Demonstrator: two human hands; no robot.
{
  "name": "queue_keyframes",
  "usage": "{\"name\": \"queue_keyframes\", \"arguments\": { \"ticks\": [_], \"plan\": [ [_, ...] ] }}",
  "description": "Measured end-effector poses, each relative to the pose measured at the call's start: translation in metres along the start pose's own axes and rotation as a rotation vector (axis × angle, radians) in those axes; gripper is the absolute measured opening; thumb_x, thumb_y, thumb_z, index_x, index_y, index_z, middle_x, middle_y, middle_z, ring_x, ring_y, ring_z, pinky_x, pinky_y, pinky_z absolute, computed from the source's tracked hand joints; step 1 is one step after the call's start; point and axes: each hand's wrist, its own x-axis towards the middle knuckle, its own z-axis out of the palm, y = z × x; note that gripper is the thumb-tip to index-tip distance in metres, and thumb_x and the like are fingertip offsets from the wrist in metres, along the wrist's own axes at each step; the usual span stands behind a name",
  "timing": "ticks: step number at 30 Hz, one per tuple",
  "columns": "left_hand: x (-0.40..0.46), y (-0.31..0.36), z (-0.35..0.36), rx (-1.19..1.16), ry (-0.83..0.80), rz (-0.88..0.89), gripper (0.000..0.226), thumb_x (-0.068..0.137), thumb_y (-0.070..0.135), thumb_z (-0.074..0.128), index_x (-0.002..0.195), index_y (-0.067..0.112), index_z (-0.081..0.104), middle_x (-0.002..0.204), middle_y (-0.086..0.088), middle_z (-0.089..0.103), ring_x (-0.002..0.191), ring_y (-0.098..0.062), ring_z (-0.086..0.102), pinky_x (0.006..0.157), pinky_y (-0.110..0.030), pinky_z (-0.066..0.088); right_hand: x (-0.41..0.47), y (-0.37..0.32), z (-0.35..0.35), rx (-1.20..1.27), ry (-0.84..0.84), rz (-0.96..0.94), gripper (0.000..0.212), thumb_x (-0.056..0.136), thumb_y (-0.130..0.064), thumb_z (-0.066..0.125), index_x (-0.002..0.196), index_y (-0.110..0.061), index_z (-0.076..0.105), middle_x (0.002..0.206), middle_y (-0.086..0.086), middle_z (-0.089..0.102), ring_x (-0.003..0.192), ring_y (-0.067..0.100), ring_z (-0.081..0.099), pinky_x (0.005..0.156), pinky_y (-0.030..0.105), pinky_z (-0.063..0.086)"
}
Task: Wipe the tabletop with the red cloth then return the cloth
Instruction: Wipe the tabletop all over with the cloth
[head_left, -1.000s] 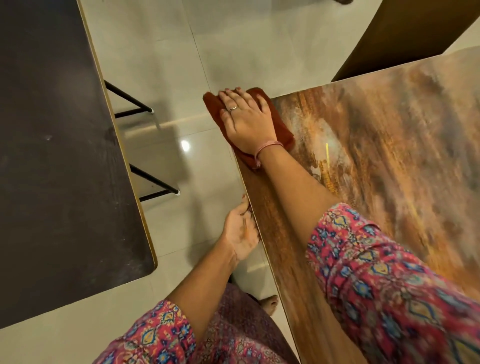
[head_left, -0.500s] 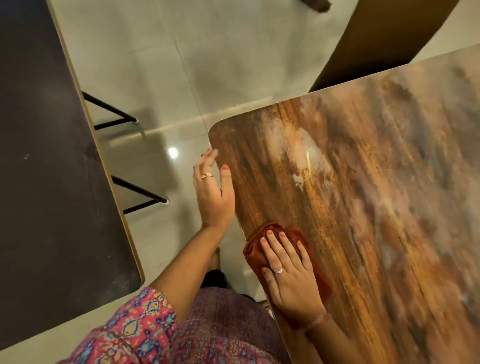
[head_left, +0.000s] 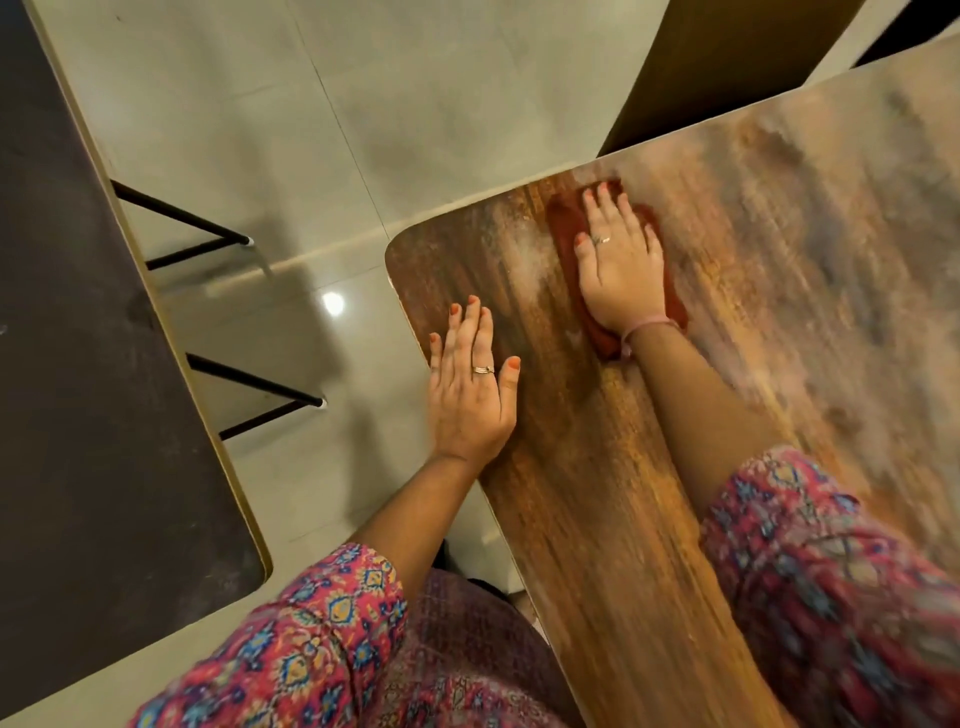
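Nearest, at 6 o'clock, patterned pink sleeves (head_left: 322, 639) on both forearms. Above them, at about 8 o'clock from the frame's middle, left hand (head_left: 470, 395) flat on the near-left edge of the wood-grain counter (head_left: 597, 519), fingers straight and together, thumb spread, holding nothing; a ring on one finger. Farther off, toward 1 o'clock, right hand (head_left: 621, 270) spread palm-down on the red cloth (head_left: 563, 223), fingers extended and pressing it flat against the counter, not curled round it; a ring on one finger and a pink band at the wrist. Cloth showing at 9 o'clock and 3 o'clock of that hand and just beyond the fingertips, lying close to the counter's far edge, near its rounded corner. At 9 o'clock, across a strip of pale tiled floor (head_left: 311, 130), a dark table (head_left: 78, 364) with thin black legs. At 12 to 1 o'clock, beyond the counter, a brown panel (head_left: 727, 67).
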Motion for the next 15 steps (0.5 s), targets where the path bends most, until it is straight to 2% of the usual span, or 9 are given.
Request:
{"name": "queue_keyframes", "arguments": {
  "ticks": [4,7,12,15],
  "plan": [
    [0.001,0.000,-0.001,-0.014,0.000,-0.011,0.056,0.096,0.031,0.041,0.145,0.005,0.032,0.153,-0.010,0.029,0.142,-0.017,0.013,0.117,-0.036,0.004,0.035,0.001,-0.003,-0.003,0.059,0.157,0.053,0.102,-0.037,0.020,0.153,-0.022,0.017,0.161,-0.002,0.014,0.148,0.018,0.009,0.120,0.048,0.008],
    [0.000,0.000,-0.001,-0.023,0.002,-0.021,0.055,0.097,0.030,0.038,0.145,0.005,0.031,0.153,-0.010,0.028,0.143,-0.021,0.017,0.117,-0.035,0.003,0.011,-0.019,0.008,-0.008,0.095,0.219,0.054,0.102,-0.036,0.020,0.153,-0.020,0.016,0.161,0.000,0.013,0.149,0.019,0.007,0.120,0.049,0.008],
    [-0.001,0.000,-0.001,-0.007,0.008,0.003,0.056,0.097,0.033,0.031,0.145,0.003,0.031,0.153,-0.012,0.028,0.143,-0.023,0.019,0.118,-0.038,0.007,-0.130,-0.039,0.026,0.027,0.016,-0.054,0.052,0.099,-0.036,0.028,0.150,-0.028,0.025,0.159,-0.007,0.020,0.148,0.012,0.009,0.119,0.042,0.011],
    [0.000,-0.001,0.000,-0.006,0.013,-0.002,0.055,0.097,0.032,0.030,0.145,0.005,0.031,0.153,-0.010,0.029,0.143,-0.019,0.016,0.117,-0.035,0.006,-0.184,-0.029,0.032,0.027,-0.063,-0.108,0.052,0.097,-0.033,0.031,0.149,-0.032,0.027,0.158,-0.011,0.019,0.148,0.009,0.007,0.119,0.044,0.012]
  ]
}}
